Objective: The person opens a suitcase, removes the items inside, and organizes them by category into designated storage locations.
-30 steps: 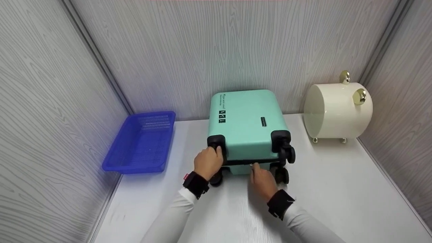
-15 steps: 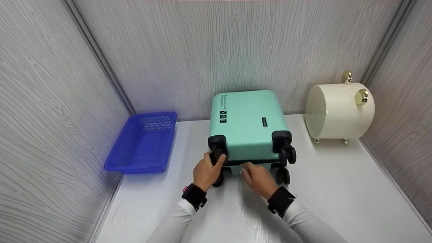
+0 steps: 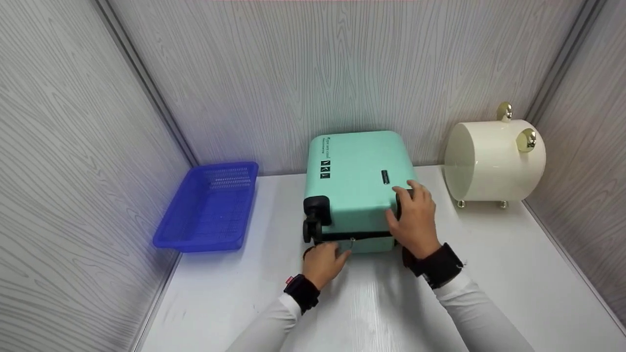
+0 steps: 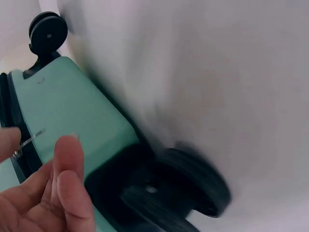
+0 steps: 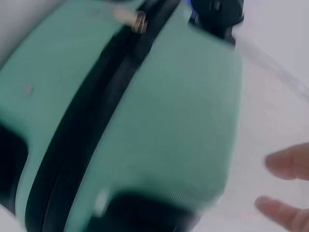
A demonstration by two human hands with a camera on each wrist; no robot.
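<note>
Head view — suitcase (image 3: 359, 186) under both hands.

right hand (image 3: 414, 215) left the zipper pull (image 3: 351, 240), now lies flat on the suitcase (image 3: 354, 176) top near its right wheel. left hand (image 3: 324, 261) came off the left wheel (image 3: 311, 229), now at the pull.

Suitcase wheel (image 4: 193, 188) motion-blurred; right-hand caster hidden under right hand (image 3: 414, 220).
</note>
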